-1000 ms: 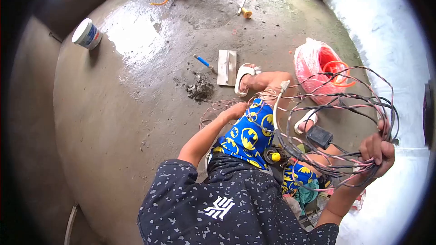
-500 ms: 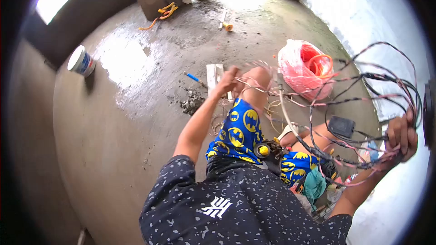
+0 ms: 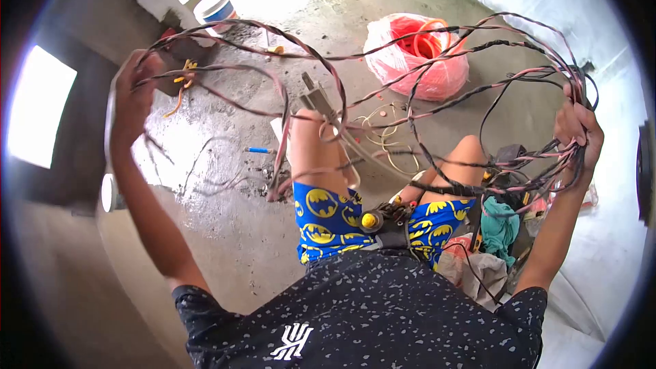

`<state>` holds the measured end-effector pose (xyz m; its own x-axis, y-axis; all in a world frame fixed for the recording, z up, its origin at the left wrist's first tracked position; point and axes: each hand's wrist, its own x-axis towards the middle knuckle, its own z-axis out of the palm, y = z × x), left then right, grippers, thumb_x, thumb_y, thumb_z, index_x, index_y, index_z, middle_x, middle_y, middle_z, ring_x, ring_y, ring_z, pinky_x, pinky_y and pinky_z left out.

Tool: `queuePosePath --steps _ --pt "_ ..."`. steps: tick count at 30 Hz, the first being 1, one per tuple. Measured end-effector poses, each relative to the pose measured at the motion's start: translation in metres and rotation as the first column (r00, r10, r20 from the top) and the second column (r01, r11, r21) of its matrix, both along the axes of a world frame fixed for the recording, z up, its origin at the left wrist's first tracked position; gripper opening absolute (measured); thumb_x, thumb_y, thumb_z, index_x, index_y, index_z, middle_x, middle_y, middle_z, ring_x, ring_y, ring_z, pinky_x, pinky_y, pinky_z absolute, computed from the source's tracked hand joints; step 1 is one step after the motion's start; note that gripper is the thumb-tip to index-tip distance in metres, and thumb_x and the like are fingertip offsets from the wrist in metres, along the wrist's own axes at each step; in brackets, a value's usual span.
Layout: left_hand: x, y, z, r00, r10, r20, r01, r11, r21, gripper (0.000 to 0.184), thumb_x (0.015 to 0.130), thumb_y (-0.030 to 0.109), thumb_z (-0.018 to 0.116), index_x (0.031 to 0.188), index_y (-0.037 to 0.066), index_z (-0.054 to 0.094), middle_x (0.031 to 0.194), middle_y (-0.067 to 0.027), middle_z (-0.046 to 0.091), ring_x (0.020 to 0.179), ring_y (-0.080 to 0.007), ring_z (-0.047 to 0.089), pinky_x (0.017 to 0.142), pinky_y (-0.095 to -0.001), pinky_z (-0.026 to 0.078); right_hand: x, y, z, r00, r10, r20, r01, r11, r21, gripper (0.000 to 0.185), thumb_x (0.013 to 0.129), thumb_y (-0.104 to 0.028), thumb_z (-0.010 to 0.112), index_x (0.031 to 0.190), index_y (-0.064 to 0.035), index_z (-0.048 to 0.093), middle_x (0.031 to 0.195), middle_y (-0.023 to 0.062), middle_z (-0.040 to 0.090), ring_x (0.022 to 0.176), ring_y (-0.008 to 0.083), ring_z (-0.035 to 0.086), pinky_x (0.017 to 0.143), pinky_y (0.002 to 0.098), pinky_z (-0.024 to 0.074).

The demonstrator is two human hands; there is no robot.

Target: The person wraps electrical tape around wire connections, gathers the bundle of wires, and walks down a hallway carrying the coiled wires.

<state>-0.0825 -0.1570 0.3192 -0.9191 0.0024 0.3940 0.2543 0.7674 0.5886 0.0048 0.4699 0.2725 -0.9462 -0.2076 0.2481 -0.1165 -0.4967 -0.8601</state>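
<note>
Between my two raised hands stretch long loops of twisted black-and-pink electrical wire (image 3: 314,51). My left hand (image 3: 133,99), far out to the left, is closed around a few strands, and loose ends hang blurred beneath it. On the right, my right hand (image 3: 579,130) grips the thick bundled part of the same wire, its fingers wrapped round it. The loops hang in the air above my knees, crossing in front of a pale grey block with a cord (image 3: 318,104) near my left knee.
A plastic-wrapped coil of red-orange tubing (image 3: 417,61) stands ahead on the wet concrete floor (image 3: 171,246). A white bucket (image 3: 215,10) is farther back. Nearby lie a blue-handled tool (image 3: 260,150), thin yellowish wire (image 3: 393,138) and a teal cloth (image 3: 499,225) among bags by the right wall.
My left hand has swung far to the left and up, drawing the wire loops wide apart. My right hand still holds the bundle. The view has turned and shifted.
</note>
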Motion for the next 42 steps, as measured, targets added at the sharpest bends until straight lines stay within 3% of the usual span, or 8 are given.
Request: queuePosePath --steps 3,8,10,13,22,34,37,42 --pt "-0.034 -0.010 0.027 0.994 -0.011 0.113 0.001 0.996 0.086 0.040 0.091 0.007 0.054 0.131 0.006 0.053 0.087 0.0045 0.061 0.052 0.0018 0.036 0.040 -0.0168 0.025 -0.004 0.013 -0.020 0.988 -0.131 0.084 0.131 0.991 0.010 0.037 0.094 -0.012 0.052 0.124 0.0087 0.047 0.054 -0.0058 0.035 0.043 0.0020 0.027 0.039 0.0200 0.0228" --pt "-0.106 -0.016 0.083 0.940 -0.034 0.340 0.092 0.983 -0.157 0.043 0.091 0.014 0.055 0.133 0.006 0.051 0.101 -0.0016 0.062 0.064 -0.0020 0.044 0.052 -0.0181 0.032 -0.017 0.030 -0.042 0.941 -0.266 0.211 0.243 0.962 0.128 0.043 0.089 -0.018 0.059 0.122 0.0073 0.048 0.056 -0.0057 0.039 0.042 0.0004 0.029 0.040 0.0177 0.0257" --pt "-0.131 -0.013 0.095 0.923 -0.021 0.384 0.125 0.961 -0.248 0.044 0.091 0.017 0.055 0.133 0.005 0.051 0.103 -0.0025 0.061 0.068 -0.0034 0.044 0.056 -0.0193 0.033 -0.019 0.017 -0.046 0.796 -0.540 0.274 0.511 0.842 0.174 0.041 0.087 -0.018 0.061 0.117 0.0062 0.049 0.056 -0.0053 0.040 0.040 0.0001 0.029 0.038 0.0175 0.0254" --pt "-0.147 -0.013 0.116 0.909 0.012 0.417 0.148 0.925 -0.350 0.046 0.091 0.021 0.055 0.134 0.004 0.050 0.106 -0.0038 0.060 0.075 -0.0056 0.045 0.061 -0.0211 0.033 -0.034 0.036 -0.044 0.875 -0.347 0.338 0.310 0.937 0.160 0.041 0.085 -0.018 0.063 0.115 0.0053 0.048 0.054 -0.0048 0.040 0.036 0.0006 0.028 0.034 0.0185 0.0229" --pt "-0.148 0.033 0.226 0.925 -0.008 0.381 0.220 0.826 -0.518 0.055 0.091 0.033 0.056 0.135 0.000 0.047 0.117 -0.0079 0.057 0.093 -0.0120 0.047 0.077 -0.0265 0.036 0.025 0.078 -0.010 0.898 -0.334 0.286 0.353 0.935 -0.016 0.037 0.085 -0.018 0.063 0.112 0.0037 0.048 0.049 -0.0060 0.037 0.035 0.0012 0.028 0.035 0.0184 0.0226" --pt "-0.161 0.228 0.322 0.815 -0.491 0.306 0.566 0.569 -0.596 0.071 0.091 0.048 0.058 0.137 -0.004 0.044 0.130 -0.0133 0.053 0.118 -0.0207 0.049 0.099 -0.0337 0.038 0.234 0.122 0.060 0.672 -0.641 0.370 0.634 0.757 0.160 0.043 0.082 -0.022 0.062 0.109 0.0092 0.049 0.056 -0.0042 0.042 0.040 0.0004 0.033 0.040 0.0199 0.0220" --pt "-0.210 0.229 0.284 0.690 -0.664 0.289 0.697 0.503 -0.511 0.076 0.091 0.052 0.058 0.137 -0.005 0.043 0.134 -0.0146 0.052 0.124 -0.0228 0.050 0.105 -0.0355 0.039 0.241 0.087 0.086 0.590 -0.746 0.308 0.690 0.664 0.289 0.041 0.084 -0.022 0.060 0.108 0.0095 0.049 0.056 -0.0040 0.042 0.041 0.0004 0.031 0.041 0.0205 0.0211" --pt "-0.159 0.344 0.180 0.499 -0.830 0.251 0.864 0.451 -0.226 0.042 0.089 0.027 0.061 0.121 0.002 0.052 0.093 0.0014 0.052 0.069 -0.0038 0.035 0.058 -0.0206 0.023 0.344 0.025 0.103 0.229 -0.949 0.215 0.842 0.304 0.445 0.044 0.085 -0.023 0.061 0.114 0.0091 0.051 0.057 -0.0044 0.042 0.044 0.0003 0.033 0.042 0.0195 0.0222"
